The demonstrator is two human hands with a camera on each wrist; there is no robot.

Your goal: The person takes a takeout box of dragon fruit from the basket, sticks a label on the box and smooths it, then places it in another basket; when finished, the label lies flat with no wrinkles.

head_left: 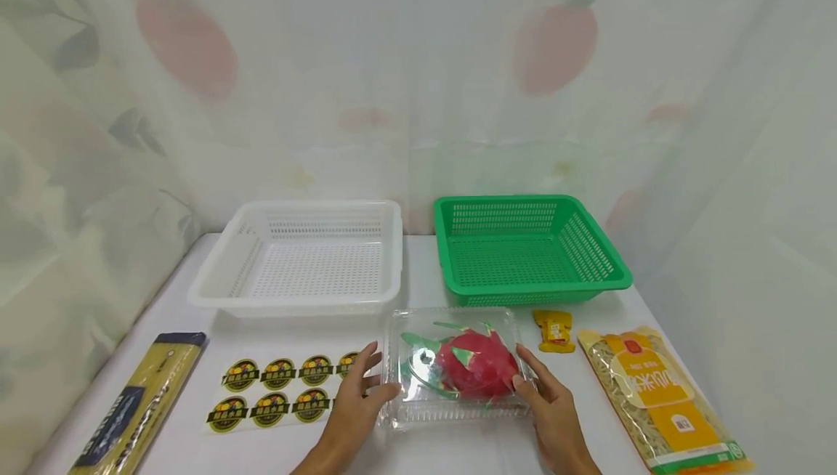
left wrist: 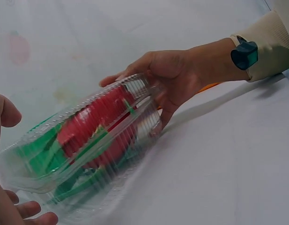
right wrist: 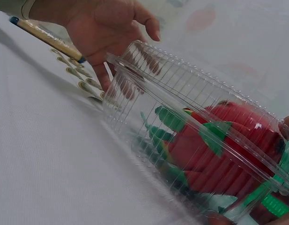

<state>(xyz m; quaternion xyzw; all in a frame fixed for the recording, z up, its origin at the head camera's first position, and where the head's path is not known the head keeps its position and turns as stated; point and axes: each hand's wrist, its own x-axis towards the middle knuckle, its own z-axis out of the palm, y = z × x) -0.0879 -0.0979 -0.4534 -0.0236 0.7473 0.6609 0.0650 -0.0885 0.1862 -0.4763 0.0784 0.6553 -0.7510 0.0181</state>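
Note:
A clear plastic clamshell box [head_left: 418,409] with its lid down holds a red dragon fruit [head_left: 480,366] with green scales. My right hand [head_left: 552,409] grips the box's right end, thumb at the lid's edge, as the left wrist view also shows. At the other end is my left hand [head_left: 358,399], its fingers spread and its thumb raised off the lid in the right wrist view [right wrist: 104,35]. In the left wrist view the box [left wrist: 107,140] appears tilted, with the left fingers [left wrist: 29,208] beside its near end.
Behind the box stand a white basket [head_left: 198,293] and a green basket [head_left: 536,290]. A sheet of round stickers [head_left: 269,395] and a pack of noodles [head_left: 140,402] lie at left. On the right are a small yellow packet [head_left: 554,331] and a larger noodle bag [head_left: 660,399].

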